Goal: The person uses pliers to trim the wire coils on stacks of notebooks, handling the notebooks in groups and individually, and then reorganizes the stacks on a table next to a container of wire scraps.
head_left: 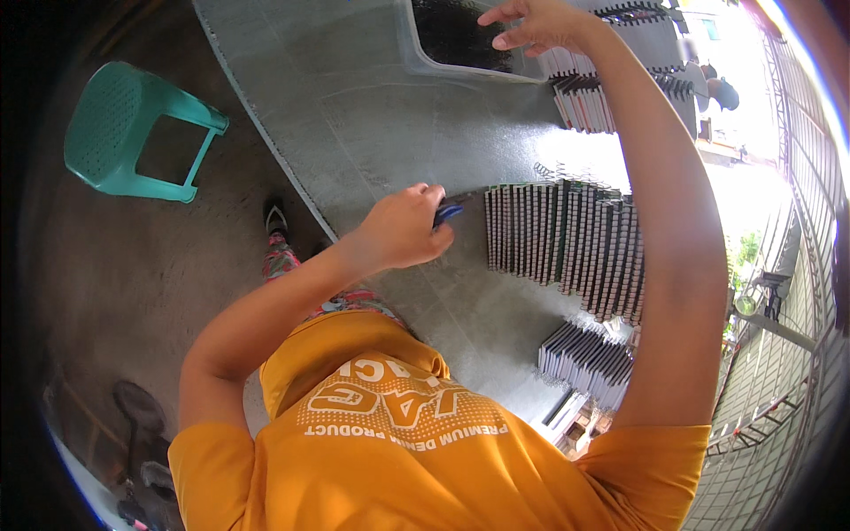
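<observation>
My left hand (403, 228) is closed around a blue-handled hand tool (449, 213), perhaps pliers or snips. Its thin dark tip points right, toward a row of books (560, 234) packed together with their dark, ridged bound edges showing. Loose coils of dark wire (551, 170) stick up at the far end of that row. At the top, my right hand (536, 26) hangs over the right side of a clear plastic tub (418, 55). Its fingers are apart and I see nothing in them. Dark material lies in the tub; what it is I cannot make out.
The grey table (354, 115) has its edge on the left. Beyond that edge, a green plastic stool (133, 133) stands on the dark floor. More books (583, 106) are stacked at the far right, and another stack (584, 354) sits near my right side. A wire-mesh wall (788, 398) rises at the right.
</observation>
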The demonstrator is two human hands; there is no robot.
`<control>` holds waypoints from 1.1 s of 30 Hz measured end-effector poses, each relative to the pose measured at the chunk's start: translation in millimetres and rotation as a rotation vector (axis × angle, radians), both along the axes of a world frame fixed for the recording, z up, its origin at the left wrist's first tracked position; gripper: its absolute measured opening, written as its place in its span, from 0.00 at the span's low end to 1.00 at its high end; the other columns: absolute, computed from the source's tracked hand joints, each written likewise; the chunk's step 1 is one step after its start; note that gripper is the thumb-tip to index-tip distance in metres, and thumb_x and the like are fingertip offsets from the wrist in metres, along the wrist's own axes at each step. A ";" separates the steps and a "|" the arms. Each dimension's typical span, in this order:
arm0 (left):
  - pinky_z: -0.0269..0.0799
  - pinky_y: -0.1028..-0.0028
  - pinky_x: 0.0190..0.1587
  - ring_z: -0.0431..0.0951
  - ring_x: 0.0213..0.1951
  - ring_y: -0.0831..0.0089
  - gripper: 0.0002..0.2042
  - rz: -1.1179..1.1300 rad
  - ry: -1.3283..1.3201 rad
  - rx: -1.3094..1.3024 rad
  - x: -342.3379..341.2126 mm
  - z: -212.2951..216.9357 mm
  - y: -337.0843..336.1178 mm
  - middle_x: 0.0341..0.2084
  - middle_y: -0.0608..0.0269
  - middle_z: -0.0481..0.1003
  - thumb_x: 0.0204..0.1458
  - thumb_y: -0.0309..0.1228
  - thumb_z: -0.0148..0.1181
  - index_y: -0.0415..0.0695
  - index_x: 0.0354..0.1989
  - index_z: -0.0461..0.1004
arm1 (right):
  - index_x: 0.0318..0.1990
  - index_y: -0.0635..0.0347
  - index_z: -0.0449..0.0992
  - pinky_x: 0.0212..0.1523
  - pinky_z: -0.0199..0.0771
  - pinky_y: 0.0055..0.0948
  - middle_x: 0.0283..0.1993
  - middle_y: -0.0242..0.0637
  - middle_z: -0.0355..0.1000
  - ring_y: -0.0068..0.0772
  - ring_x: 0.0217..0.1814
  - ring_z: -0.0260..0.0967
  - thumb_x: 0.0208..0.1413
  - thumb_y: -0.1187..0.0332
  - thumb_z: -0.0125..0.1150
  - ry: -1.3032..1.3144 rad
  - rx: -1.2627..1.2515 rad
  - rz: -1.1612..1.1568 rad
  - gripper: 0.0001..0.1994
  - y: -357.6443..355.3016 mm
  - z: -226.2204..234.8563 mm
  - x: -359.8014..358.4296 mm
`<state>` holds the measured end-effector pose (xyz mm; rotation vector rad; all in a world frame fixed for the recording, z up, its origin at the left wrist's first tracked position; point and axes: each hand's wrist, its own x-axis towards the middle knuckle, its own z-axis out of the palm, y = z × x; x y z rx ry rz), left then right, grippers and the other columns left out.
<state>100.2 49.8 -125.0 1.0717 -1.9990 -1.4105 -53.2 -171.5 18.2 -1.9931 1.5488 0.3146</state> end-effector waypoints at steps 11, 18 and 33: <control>0.62 0.62 0.43 0.69 0.41 0.60 0.19 0.025 -0.076 -0.416 -39.5 24.4 -30.7 0.34 0.55 0.69 0.46 0.37 0.56 0.39 0.44 0.67 | 0.49 0.52 0.72 0.41 0.75 0.34 0.45 0.39 0.71 0.33 0.44 0.70 0.49 0.63 0.57 0.725 0.869 0.129 0.17 72.2 -21.1 -17.5; 0.63 0.64 0.40 0.71 0.39 0.63 0.17 0.058 -0.081 -0.578 -55.7 25.1 -37.6 0.32 0.57 0.71 0.41 0.34 0.60 0.40 0.40 0.69 | 0.37 0.68 0.73 0.33 0.77 0.29 0.32 0.40 0.73 0.31 0.34 0.72 0.44 0.78 0.58 0.566 0.931 0.009 0.10 63.5 -28.2 -19.8; 0.62 0.65 0.40 0.70 0.37 0.62 0.16 0.121 -0.075 -0.618 -53.3 29.7 -45.1 0.30 0.58 0.70 0.36 0.29 0.61 0.40 0.36 0.69 | 0.33 0.69 0.73 0.36 0.77 0.30 0.32 0.41 0.71 0.33 0.34 0.71 0.43 0.80 0.51 0.666 1.028 0.003 0.08 59.8 -23.0 -16.0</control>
